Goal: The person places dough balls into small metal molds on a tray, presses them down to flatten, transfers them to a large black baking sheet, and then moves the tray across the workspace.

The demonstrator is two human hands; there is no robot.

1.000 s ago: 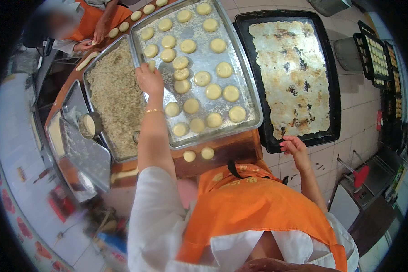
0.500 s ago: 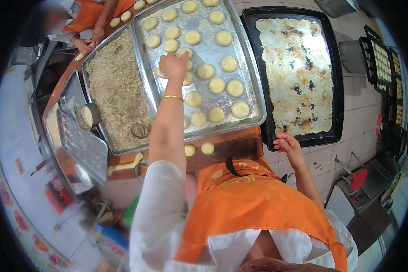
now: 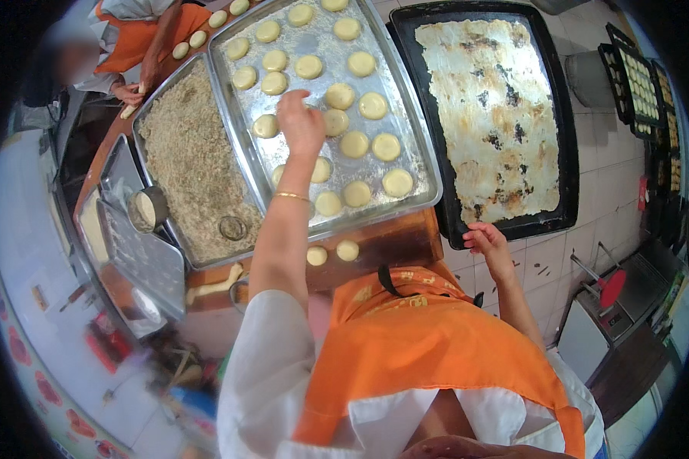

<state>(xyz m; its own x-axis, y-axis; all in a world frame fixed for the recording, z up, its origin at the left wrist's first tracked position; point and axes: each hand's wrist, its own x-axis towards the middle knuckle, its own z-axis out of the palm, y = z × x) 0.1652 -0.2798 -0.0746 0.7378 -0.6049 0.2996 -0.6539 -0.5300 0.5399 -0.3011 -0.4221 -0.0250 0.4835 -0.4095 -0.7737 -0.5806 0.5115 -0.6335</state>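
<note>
My left hand (image 3: pixel 302 122) reaches over a silver tray (image 3: pixel 421 195) that holds several pale round dough discs (image 3: pixel 372 105). Its fingers point down among the discs in the tray's middle; whether they hold one is hidden. A gold bangle sits on that wrist. My right hand (image 3: pixel 485 240) rests with loosely curled fingers at the near corner of a black baking tray (image 3: pixel 559 145) covered with a browned, flaky crust. It holds nothing. Two loose dough discs (image 3: pixel 348 250) lie on the wooden table edge (image 3: pixel 398 241) by my orange apron.
Left of the silver tray is a tray of brown crumbs (image 3: pixel 191 168) with a round metal ring (image 3: pixel 232 227) in it and a metal cup (image 3: pixel 149 208) beside it. Another person (image 3: pixel 142 30) in orange works at the far left. Racks of small baked pieces (image 3: pixel 639 76) stand at the right.
My left hand has moved from the silver tray's left side, up along it, and now down to its middle. My right hand stays at the black tray's corner.
</note>
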